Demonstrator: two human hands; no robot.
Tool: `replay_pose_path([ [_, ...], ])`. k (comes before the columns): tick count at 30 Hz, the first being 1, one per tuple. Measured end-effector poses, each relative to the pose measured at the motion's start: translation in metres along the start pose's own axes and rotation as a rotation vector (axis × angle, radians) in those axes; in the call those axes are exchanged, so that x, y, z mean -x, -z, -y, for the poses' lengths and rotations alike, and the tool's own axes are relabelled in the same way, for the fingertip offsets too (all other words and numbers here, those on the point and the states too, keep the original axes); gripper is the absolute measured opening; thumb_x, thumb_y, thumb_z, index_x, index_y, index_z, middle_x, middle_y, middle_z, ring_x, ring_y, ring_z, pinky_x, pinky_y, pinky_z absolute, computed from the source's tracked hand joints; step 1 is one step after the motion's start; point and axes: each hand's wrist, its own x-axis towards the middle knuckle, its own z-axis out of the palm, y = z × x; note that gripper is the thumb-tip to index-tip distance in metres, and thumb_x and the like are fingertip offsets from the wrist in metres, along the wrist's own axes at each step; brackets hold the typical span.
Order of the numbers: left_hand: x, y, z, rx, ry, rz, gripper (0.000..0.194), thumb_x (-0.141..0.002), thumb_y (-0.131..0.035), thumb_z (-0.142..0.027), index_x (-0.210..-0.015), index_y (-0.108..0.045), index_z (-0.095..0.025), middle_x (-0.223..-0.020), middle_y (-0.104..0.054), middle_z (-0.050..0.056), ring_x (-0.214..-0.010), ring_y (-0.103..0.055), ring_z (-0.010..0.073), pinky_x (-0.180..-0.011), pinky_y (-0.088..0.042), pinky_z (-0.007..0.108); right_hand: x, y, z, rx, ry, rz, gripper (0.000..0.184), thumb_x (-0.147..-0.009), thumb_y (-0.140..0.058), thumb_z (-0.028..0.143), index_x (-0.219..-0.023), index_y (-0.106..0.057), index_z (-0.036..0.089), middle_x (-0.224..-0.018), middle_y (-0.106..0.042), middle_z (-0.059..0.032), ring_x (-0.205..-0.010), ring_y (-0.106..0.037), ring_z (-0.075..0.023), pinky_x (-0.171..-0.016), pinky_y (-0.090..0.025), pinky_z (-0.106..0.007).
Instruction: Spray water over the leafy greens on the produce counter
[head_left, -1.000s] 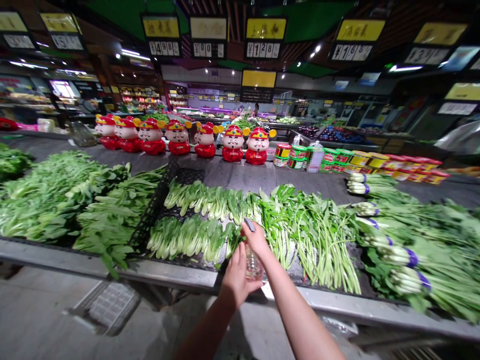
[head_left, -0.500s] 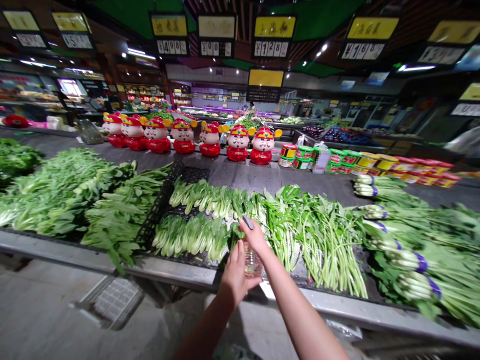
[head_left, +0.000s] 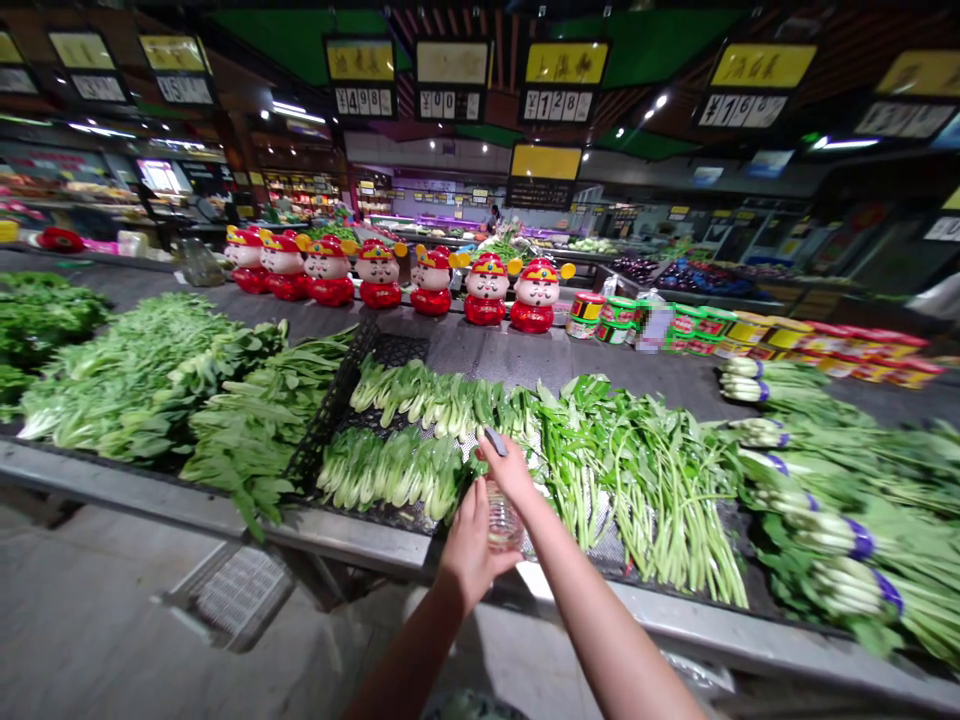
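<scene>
A small clear plastic bottle [head_left: 504, 522] is held upright over the front edge of a vegetable stall. My left hand [head_left: 469, 548] is wrapped round its lower body. My right hand [head_left: 511, 466] is closed on its top, a grey nail showing on the thumb. Just beyond the hands lie two rows of bok choy [head_left: 405, 462] on a black mesh tray [head_left: 341, 395]. Long green stalks [head_left: 637, 470] lie right of the hands.
Leafy greens [head_left: 142, 375] are heaped at left, and bundles with purple bands [head_left: 825, 520] at right. Red and yellow figurines [head_left: 431, 280] and coloured tubs [head_left: 720, 325] line the back. A metal rail [head_left: 352, 530] edges the stall. A floor grate [head_left: 236, 590] lies below left. Price signs [head_left: 555, 80] hang overhead.
The view has swung slightly left, so the stall shifts right in the picture. Both hands stay on the bottle in nearly the same pose.
</scene>
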Motion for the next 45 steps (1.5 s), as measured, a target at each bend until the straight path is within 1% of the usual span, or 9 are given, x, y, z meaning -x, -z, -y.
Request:
replay_pose_path([
  [5,0.002,0.010,0.003,0.005,0.005,-0.009,0.108,-0.058,-0.080,-0.025,-0.142,-0.013,-0.011,-0.146,-0.028,0.020,-0.134,-0.030,0.0315,-0.110,-0.030,0.042,-0.002,-0.008,0.008,0.021,0.018,0.005,0.037,-0.082,-0.046,0.053,-0.073,-0.056,0.018,-0.072,-0.063,-0.0054,-0.065,-0.057,-0.0199,-0.064,-0.044,-0.033],
  [10,0.004,0.018,0.006,0.028,0.005,-0.012,0.108,-0.058,-0.078,-0.024,-0.143,-0.013,-0.011,-0.146,-0.027,0.020,-0.134,-0.030,0.0322,-0.111,-0.029,0.044,-0.002,-0.017,0.010,0.049,0.042,-0.007,0.039,-0.083,-0.044,0.054,-0.068,-0.055,0.020,-0.066,-0.061,-0.0036,-0.060,-0.055,-0.0187,-0.061,-0.043,-0.032],
  [15,0.006,0.021,0.011,0.039,-0.005,-0.004,0.109,-0.057,-0.079,-0.024,-0.142,-0.013,-0.010,-0.146,-0.027,0.020,-0.134,-0.030,0.0323,-0.111,-0.028,0.043,0.001,-0.023,0.009,0.053,0.047,-0.039,0.041,-0.084,-0.042,0.055,-0.063,-0.052,0.021,-0.060,-0.058,-0.0024,-0.056,-0.054,-0.0184,-0.059,-0.042,-0.032],
  [20,0.007,0.025,0.016,0.023,0.001,-0.012,0.109,-0.057,-0.079,-0.025,-0.142,-0.014,-0.011,-0.145,-0.029,0.020,-0.134,-0.031,0.0327,-0.110,-0.029,0.045,0.000,-0.029,0.013,0.054,0.023,-0.009,0.038,-0.084,-0.044,0.053,-0.070,-0.056,0.020,-0.067,-0.062,-0.0045,-0.059,-0.056,-0.0193,-0.060,-0.043,-0.033],
  [23,0.007,0.030,0.019,0.016,-0.008,-0.023,0.110,-0.056,-0.079,-0.026,-0.142,-0.013,-0.011,-0.145,-0.029,0.020,-0.134,-0.030,0.0325,-0.111,-0.029,0.045,-0.002,-0.034,0.016,0.036,0.047,-0.003,0.037,-0.083,-0.044,0.052,-0.073,-0.056,0.018,-0.071,-0.063,-0.0052,-0.063,-0.056,-0.0193,-0.063,-0.043,-0.033],
  [29,0.006,0.042,0.026,0.020,0.003,-0.052,0.109,-0.056,-0.079,-0.027,-0.143,-0.014,-0.012,-0.144,-0.030,0.020,-0.133,-0.032,0.0327,-0.110,-0.030,0.045,-0.008,-0.047,0.023,0.003,0.061,0.026,0.038,-0.082,-0.045,0.053,-0.075,-0.057,0.017,-0.071,-0.063,-0.0043,-0.064,-0.057,-0.0195,-0.063,-0.044,-0.032],
  [32,0.006,0.047,0.029,0.024,0.015,-0.054,0.110,-0.056,-0.080,-0.026,-0.143,-0.014,-0.012,-0.145,-0.030,0.020,-0.133,-0.031,0.0323,-0.110,-0.030,0.045,-0.009,-0.054,0.027,0.011,0.062,0.038,0.037,-0.082,-0.045,0.053,-0.073,-0.056,0.018,-0.070,-0.063,-0.0048,-0.062,-0.057,-0.0196,-0.062,-0.044,-0.033],
  [40,0.004,0.059,0.043,0.053,0.015,-0.057,0.109,-0.055,-0.080,-0.026,-0.142,-0.016,-0.012,-0.144,-0.030,0.019,-0.133,-0.031,0.0321,-0.110,-0.029,0.044,-0.014,-0.072,0.030,0.022,0.029,0.017,0.036,-0.081,-0.045,0.053,-0.067,-0.053,0.021,-0.061,-0.061,-0.0035,-0.056,-0.056,-0.0205,-0.058,-0.044,-0.034],
  [45,0.003,0.068,0.050,0.038,0.019,-0.038,0.110,-0.056,-0.080,-0.025,-0.142,-0.015,-0.008,-0.145,-0.029,0.021,-0.134,-0.030,0.0308,-0.112,-0.028,0.043,-0.018,-0.082,0.030,0.002,0.045,0.024,0.038,-0.082,-0.045,0.054,-0.072,-0.056,0.020,-0.067,-0.063,-0.0040,-0.060,-0.057,-0.0198,-0.059,-0.044,-0.033],
])
